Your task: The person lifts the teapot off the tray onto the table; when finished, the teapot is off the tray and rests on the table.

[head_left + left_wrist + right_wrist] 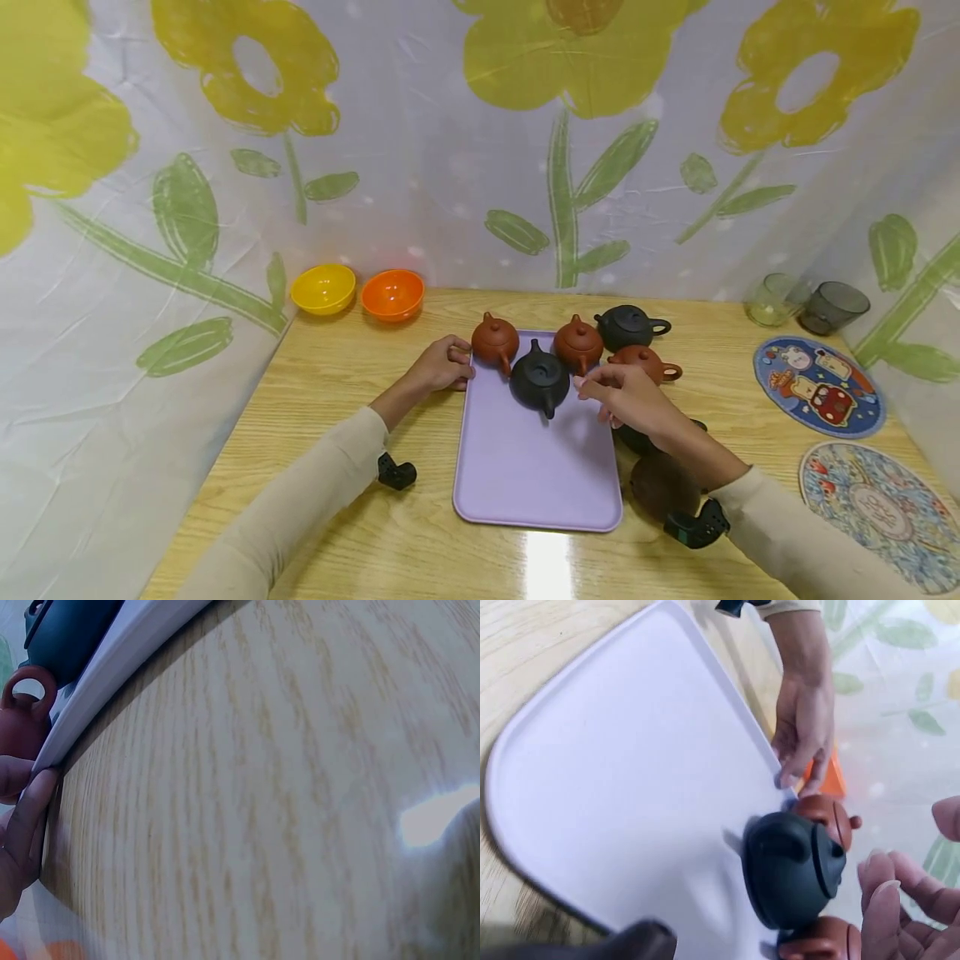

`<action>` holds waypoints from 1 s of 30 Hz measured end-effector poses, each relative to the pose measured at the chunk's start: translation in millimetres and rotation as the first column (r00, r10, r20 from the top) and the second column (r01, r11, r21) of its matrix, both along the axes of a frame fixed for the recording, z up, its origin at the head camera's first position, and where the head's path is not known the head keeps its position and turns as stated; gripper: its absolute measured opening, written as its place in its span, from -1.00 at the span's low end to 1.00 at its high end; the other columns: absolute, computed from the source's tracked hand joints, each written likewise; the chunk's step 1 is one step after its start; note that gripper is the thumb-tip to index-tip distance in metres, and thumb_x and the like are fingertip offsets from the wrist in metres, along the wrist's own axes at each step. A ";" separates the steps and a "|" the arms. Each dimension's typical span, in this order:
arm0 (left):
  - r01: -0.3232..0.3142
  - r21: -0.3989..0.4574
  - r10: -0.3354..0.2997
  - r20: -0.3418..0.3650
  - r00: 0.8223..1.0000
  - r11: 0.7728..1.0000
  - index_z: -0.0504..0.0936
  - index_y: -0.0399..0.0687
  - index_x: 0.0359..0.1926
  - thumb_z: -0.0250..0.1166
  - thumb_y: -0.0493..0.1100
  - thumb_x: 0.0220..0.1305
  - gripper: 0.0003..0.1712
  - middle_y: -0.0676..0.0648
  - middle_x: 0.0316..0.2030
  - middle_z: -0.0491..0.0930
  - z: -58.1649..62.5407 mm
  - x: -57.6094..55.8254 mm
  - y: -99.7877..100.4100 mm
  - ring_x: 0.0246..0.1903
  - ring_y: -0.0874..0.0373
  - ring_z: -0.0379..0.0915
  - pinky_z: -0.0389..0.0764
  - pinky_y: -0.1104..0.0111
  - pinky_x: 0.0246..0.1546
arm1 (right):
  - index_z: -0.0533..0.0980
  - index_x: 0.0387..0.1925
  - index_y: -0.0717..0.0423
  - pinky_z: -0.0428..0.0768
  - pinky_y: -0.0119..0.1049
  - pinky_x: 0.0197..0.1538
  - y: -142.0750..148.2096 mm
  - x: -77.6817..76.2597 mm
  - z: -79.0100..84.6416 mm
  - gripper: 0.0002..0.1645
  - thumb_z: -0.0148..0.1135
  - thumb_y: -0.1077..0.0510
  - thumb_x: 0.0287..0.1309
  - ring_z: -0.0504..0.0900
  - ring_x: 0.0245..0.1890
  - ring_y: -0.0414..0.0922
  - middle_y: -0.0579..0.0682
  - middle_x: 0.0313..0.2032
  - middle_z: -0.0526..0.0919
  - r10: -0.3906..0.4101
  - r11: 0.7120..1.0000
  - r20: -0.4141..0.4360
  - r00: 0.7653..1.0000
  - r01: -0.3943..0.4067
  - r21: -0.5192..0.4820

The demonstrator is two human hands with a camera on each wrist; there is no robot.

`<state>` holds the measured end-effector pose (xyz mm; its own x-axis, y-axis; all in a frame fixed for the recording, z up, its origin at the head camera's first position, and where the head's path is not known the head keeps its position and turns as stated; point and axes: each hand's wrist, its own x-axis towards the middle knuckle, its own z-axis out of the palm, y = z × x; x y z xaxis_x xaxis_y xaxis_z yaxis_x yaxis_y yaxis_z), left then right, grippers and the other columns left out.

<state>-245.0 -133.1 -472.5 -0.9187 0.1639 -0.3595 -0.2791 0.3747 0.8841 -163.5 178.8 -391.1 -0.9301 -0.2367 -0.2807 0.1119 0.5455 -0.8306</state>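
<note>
My left hand (444, 364) pinches the upper left edge of a lilac tray (536, 479), thumb at the rim, as the right wrist view also shows. On the tray's far end stand a black teapot (538, 380) and, either side of it, a reddish-brown teapot (493, 342) and a second reddish-brown teapot (578, 343). Just right of the black teapot, over the tray's right edge, hovers my right hand (630, 398). Its fingers (881, 915) are loosely bent, with nothing between them in the right wrist view.
Right of the tray stand a black teapot (627, 327), a reddish-brown teapot (639, 360) and darker ones partly behind my right arm. Yellow (324, 290) and orange bowls (393, 296) sit at the back left. Two glasses (831, 307) and two round mats (819, 387) lie far right.
</note>
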 end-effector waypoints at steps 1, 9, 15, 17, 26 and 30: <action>0.001 0.000 -0.001 -0.001 1.000 1.000 0.40 -0.23 0.23 0.33 -0.39 0.24 -0.45 -0.19 -0.08 0.50 0.0 0.0 -0.2 -0.33 0.12 0.59 0.76 0.34 -0.34 | 0.65 -0.13 0.16 0.63 -0.18 -0.37 -2.5 -1.0 -0.3 -0.54 0.24 -0.16 0.31 0.59 -0.45 -0.01 0.13 -0.32 0.66 -0.006 1.000 0.010 1.000 0.006 0.006; 0.001 -0.011 -0.001 -0.008 1.000 1.000 0.41 -0.22 0.22 0.34 -0.39 0.22 -0.45 -0.20 -0.07 0.51 0.5 -0.5 -0.6 -0.35 0.12 0.58 0.76 0.36 -0.35 | 0.61 -0.07 0.16 0.58 -0.23 -0.44 -21.2 -10.0 -7.1 -0.52 0.28 -0.16 0.28 0.59 -0.46 -0.08 0.18 -0.23 0.63 0.015 0.999 0.048 0.999 -0.017 0.040; 0.000 -0.019 0.000 -0.005 1.000 1.000 0.41 -0.22 0.23 0.34 -0.38 0.24 -0.45 -0.21 -0.06 0.51 -1.2 0.3 -0.7 -0.34 0.11 0.58 0.76 0.34 -0.33 | 0.62 -0.16 0.15 0.56 -0.30 -0.47 -31.4 -14.9 -13.7 -0.56 0.32 -0.16 0.24 0.60 -0.47 -0.08 0.17 -0.21 0.63 0.033 0.997 0.067 0.997 -0.038 0.073; 0.000 -0.017 0.000 -0.006 1.000 1.000 0.41 -0.21 0.23 0.34 -0.38 0.23 -0.45 -0.21 -0.06 0.51 -1.7 0.3 -0.5 -0.33 0.11 0.58 0.76 0.34 -0.33 | 0.62 -0.18 0.16 0.57 -0.31 -0.47 -33.4 -16.5 -16.9 -0.57 0.33 -0.14 0.24 0.61 -0.47 -0.08 0.17 -0.24 0.63 0.039 0.995 0.072 0.997 -0.046 0.090; 0.000 -0.006 0.000 -0.003 1.000 1.000 0.40 -0.21 0.24 0.34 -0.39 0.24 -0.44 -0.20 -0.06 0.51 -3.0 -0.7 -1.0 -0.34 0.13 0.58 0.76 0.34 -0.32 | 0.66 -0.34 0.14 0.51 -0.35 -0.53 -38.6 -21.2 -28.3 -0.67 0.40 -0.07 0.20 0.54 -0.57 -0.11 0.05 -0.55 0.59 0.068 0.974 0.069 0.995 -0.081 0.213; 0.008 -0.016 -0.008 -0.011 1.000 1.000 0.40 -0.21 0.24 0.34 -0.38 0.24 -0.44 -0.20 -0.06 0.51 -2.7 -1.7 -1.1 -0.33 0.13 0.58 0.76 0.35 -0.32 | 0.70 -0.39 0.11 0.41 -0.36 -0.55 -39.3 -21.8 -32.0 -0.69 0.41 -0.07 0.18 0.48 -0.63 -0.15 -0.03 -0.68 0.54 0.099 0.950 0.061 0.993 -0.112 0.292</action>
